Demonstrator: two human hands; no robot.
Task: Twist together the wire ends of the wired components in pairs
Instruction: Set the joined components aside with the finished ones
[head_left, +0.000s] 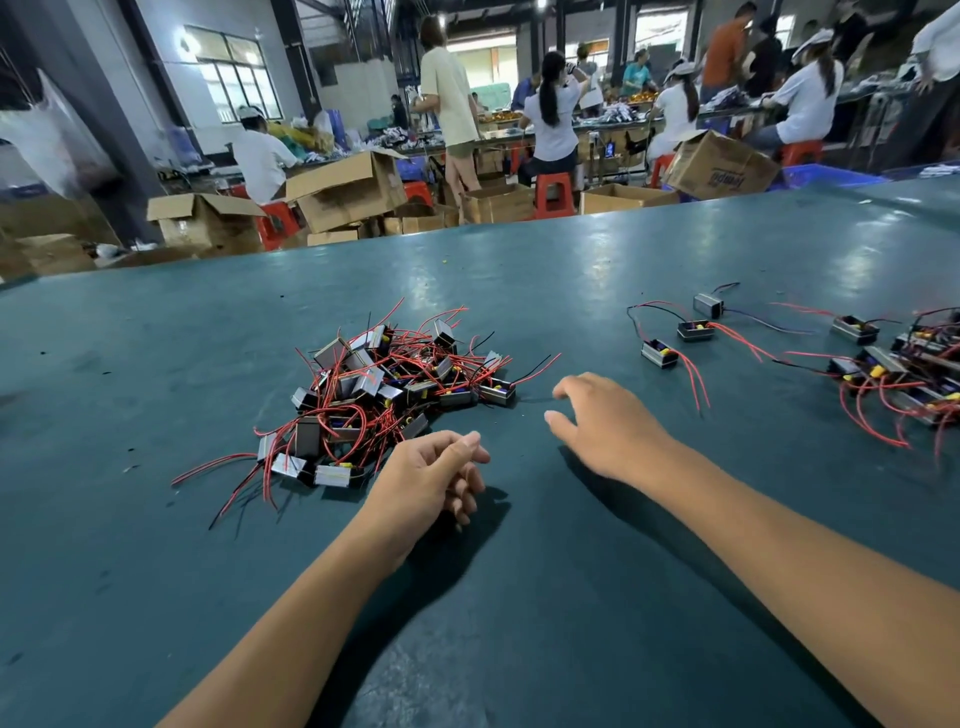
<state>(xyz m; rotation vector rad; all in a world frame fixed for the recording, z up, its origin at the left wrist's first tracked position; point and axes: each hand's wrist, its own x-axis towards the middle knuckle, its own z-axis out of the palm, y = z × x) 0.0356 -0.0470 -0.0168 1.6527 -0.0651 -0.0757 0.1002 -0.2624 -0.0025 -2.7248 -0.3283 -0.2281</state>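
1. Table (519, 597): wide green surface, its far edge well beyond all the parts. Bare stretch runs near-centre between the two arms and far-centre beyond the hands; ample room to move there.
2. Pile of wired components (384, 389), left of centre: small metal boxes with red and black leads tangled together. Risk: lifting one box likely drags its neighbours along, since the wires interlock.
3. Second cluster (904, 379) at the right edge, some parts cut off by the frame. Risk: a wide right-arm sweep could snag its red leads.
4. Three loose units (675, 338), far right of centre, wires trailing toward the near side.
5. Right hand (602, 421): fingers spread and relaxed, holding nothing, reaching toward the pile's right margin.
6. Left hand (436, 478): fingers loosely curled, nothing visible in its grasp, just beside the pile's near edge.
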